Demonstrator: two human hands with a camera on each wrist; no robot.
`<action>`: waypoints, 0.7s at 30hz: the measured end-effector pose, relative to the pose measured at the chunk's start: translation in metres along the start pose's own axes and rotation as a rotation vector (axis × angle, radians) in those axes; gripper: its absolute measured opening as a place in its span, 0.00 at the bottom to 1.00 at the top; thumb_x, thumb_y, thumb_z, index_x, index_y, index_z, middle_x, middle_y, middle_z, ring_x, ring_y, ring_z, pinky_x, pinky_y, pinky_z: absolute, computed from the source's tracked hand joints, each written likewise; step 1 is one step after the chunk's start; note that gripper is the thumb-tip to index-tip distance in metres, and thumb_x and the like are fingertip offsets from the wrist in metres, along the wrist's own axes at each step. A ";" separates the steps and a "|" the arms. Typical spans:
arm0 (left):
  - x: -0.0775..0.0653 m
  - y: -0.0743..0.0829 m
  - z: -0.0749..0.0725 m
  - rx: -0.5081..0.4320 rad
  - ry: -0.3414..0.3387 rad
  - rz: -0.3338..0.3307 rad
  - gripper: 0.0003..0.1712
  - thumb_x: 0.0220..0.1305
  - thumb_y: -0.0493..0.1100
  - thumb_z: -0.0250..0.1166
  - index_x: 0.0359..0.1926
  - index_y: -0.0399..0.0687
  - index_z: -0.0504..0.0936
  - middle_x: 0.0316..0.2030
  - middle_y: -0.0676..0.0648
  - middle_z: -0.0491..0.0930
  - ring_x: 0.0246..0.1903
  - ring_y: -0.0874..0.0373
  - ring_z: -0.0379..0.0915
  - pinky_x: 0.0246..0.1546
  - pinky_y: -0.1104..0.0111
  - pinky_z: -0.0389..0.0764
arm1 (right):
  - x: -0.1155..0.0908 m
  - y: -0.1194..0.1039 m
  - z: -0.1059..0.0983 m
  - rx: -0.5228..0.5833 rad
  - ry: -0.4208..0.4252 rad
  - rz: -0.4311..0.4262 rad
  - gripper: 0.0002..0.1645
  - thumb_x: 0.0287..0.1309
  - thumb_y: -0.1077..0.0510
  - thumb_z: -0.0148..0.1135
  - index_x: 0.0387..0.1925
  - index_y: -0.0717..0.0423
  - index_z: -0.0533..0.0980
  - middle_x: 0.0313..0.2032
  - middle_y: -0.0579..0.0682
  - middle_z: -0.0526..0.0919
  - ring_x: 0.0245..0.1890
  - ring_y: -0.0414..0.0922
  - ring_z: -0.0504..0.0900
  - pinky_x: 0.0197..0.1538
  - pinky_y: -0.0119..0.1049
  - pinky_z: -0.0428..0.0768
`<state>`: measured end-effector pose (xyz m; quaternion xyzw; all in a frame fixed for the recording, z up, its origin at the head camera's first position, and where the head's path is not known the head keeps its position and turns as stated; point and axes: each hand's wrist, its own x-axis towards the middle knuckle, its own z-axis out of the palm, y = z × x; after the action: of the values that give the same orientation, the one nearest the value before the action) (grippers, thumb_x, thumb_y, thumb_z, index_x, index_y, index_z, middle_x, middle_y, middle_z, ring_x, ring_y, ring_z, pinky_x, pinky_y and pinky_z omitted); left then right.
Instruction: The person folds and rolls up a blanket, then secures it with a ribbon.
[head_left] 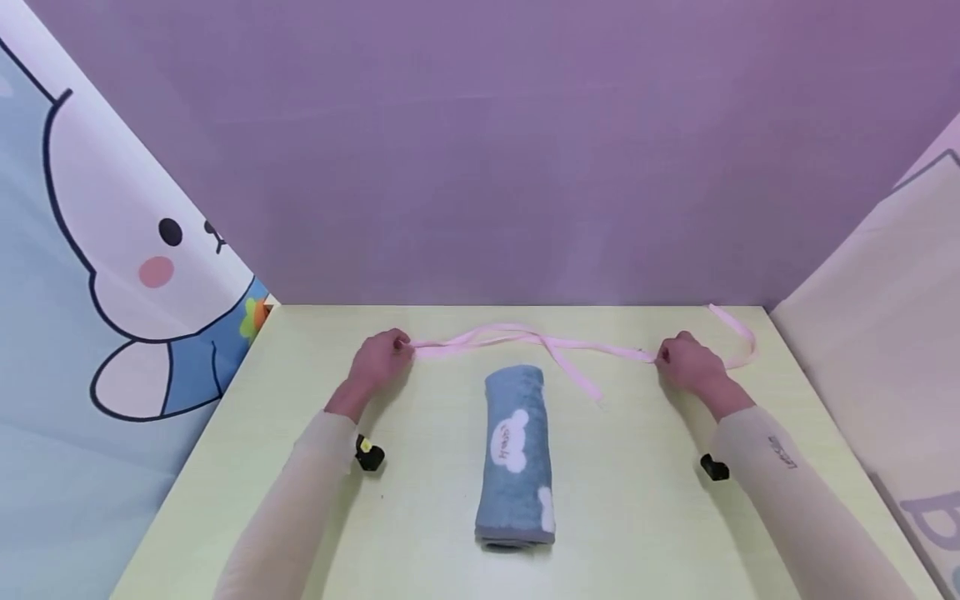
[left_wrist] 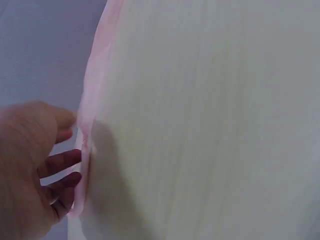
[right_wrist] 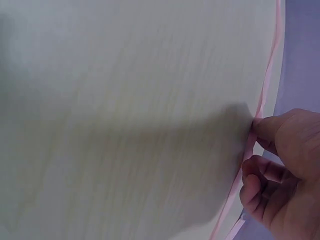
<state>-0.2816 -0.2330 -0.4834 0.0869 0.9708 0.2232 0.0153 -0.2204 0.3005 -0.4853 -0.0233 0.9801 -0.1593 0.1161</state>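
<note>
A long pink ribbon (head_left: pixel 510 332) stretches across the far part of the table, crossing over itself near the middle. My left hand (head_left: pixel 381 360) pinches it at the left, where it bunches between thumb and finger in the left wrist view. At the right, my right hand (head_left: pixel 688 363) pinches another stretch, with thumb and finger on the ribbon (right_wrist: pixel 264 95) in the right wrist view. One loose end slants toward me; another stretch curls past my right hand toward the back edge. Between my arms lies a rolled blue-grey towel (head_left: pixel 517 454) with white bear-shaped patches, its long side pointing away from me.
The pale wooden table (head_left: pixel 622 517) ends at a purple wall panel (head_left: pixel 495 183) behind. A cloth with a cartoon rabbit (head_left: pixel 150 250) hangs on the left, and a pale printed cloth (head_left: pixel 877 333) on the right. Small black wrist devices hang below both cuffs.
</note>
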 end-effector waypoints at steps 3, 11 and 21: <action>0.000 0.004 0.006 0.075 0.002 0.034 0.17 0.67 0.50 0.61 0.50 0.47 0.83 0.46 0.41 0.80 0.45 0.40 0.74 0.45 0.48 0.75 | -0.001 -0.004 -0.001 -0.021 -0.008 -0.024 0.13 0.66 0.55 0.53 0.43 0.61 0.76 0.42 0.59 0.72 0.34 0.54 0.76 0.31 0.51 0.75; -0.012 -0.011 -0.007 0.086 0.015 -0.062 0.18 0.72 0.49 0.54 0.48 0.43 0.85 0.43 0.41 0.83 0.42 0.43 0.78 0.41 0.49 0.77 | -0.016 -0.003 -0.004 -0.119 -0.077 0.034 0.16 0.67 0.53 0.46 0.45 0.62 0.70 0.31 0.57 0.78 0.27 0.53 0.75 0.25 0.49 0.72; -0.068 -0.064 -0.062 0.265 -0.133 -0.363 0.36 0.74 0.56 0.41 0.50 0.19 0.69 0.40 0.21 0.67 0.38 0.26 0.70 0.29 0.42 0.74 | -0.065 0.020 -0.030 -0.136 -0.204 0.195 0.25 0.69 0.47 0.43 0.37 0.66 0.75 0.26 0.58 0.75 0.27 0.54 0.74 0.30 0.55 0.73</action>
<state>-0.2288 -0.3285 -0.4561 -0.0734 0.9882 0.0814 0.1074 -0.1645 0.3335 -0.4500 0.0480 0.9694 -0.0773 0.2280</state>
